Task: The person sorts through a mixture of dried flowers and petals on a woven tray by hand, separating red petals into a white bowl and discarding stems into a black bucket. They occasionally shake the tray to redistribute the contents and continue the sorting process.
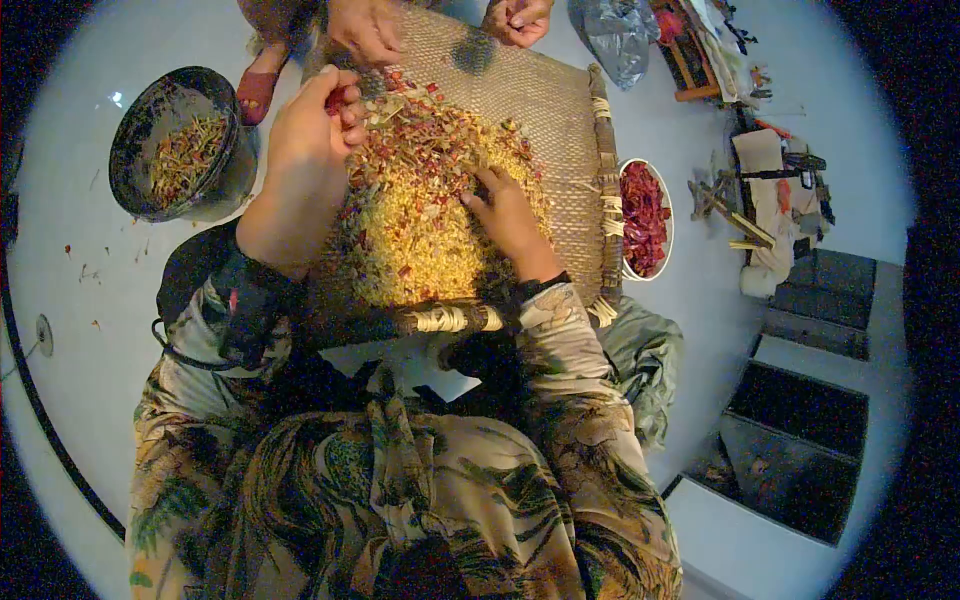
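Note:
A heap of yellow seeds mixed with red chili bits and stem scraps [430,240] lies on a woven tray [560,130] with bound edges. My left hand [318,125] is raised over the heap's left side, its fingers curled around dried red chili pieces that show in the palm. On the right part of the heap rests my right hand [512,220]; thumb and forefinger are apart, with the fingertips touching the seeds. Whether a small bit lies under those fingertips is hard to see.
Another person's hands [368,30] are over the tray's far side. A black bucket [120,170] holding stems and scraps stands at left. To the right, a white bowl [669,225] contains dried red chilies [643,215]. Beyond are a plastic bag [615,45] and dark open compartments [800,430].

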Available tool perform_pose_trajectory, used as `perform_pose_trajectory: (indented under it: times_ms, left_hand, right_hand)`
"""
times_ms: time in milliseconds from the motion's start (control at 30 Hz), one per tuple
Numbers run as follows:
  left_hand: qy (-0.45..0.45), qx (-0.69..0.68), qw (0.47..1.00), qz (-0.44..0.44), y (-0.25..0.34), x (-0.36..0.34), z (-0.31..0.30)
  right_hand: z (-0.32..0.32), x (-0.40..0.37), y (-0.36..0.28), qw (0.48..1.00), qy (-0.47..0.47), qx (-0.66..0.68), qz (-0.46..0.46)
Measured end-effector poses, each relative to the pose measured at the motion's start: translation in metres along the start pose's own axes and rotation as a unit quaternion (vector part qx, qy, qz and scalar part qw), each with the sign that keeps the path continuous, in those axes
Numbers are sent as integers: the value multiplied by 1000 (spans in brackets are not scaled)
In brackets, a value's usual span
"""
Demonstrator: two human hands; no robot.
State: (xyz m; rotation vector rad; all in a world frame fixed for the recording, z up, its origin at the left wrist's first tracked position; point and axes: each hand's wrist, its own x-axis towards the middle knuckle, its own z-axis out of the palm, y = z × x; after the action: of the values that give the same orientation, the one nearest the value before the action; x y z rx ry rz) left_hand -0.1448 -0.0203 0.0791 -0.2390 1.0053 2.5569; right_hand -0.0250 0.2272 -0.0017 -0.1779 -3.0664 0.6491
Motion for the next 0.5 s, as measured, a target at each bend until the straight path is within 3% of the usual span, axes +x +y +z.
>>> perform_pose_trajectory:
  times_ms: [67,200,300,333,433,500]
  left_hand:
    - [2,-20,1000,20,2,-3,4]
    - [-32,-11,999,18,0,0,-3]
    - [-15,-14,999,33,7,-2,2]
    - [-12,-18,999,33,10,0,1]
    - [-15,-27,999,29,15,3,-3]
    - [-30,-34,998,32,15,4,-4]
  right_hand:
    - [4,-1,-13,998,16,-41,34]
    - [14,16,-34,997,19,-69,19]
    - [26,25,-38,990,59,-30,-123]
    - [5,23,-62,996,-12,12,-92]
    - [8,21,-54,986,-3,119,-117]
    - [9,20,-51,987,31,84,-130]
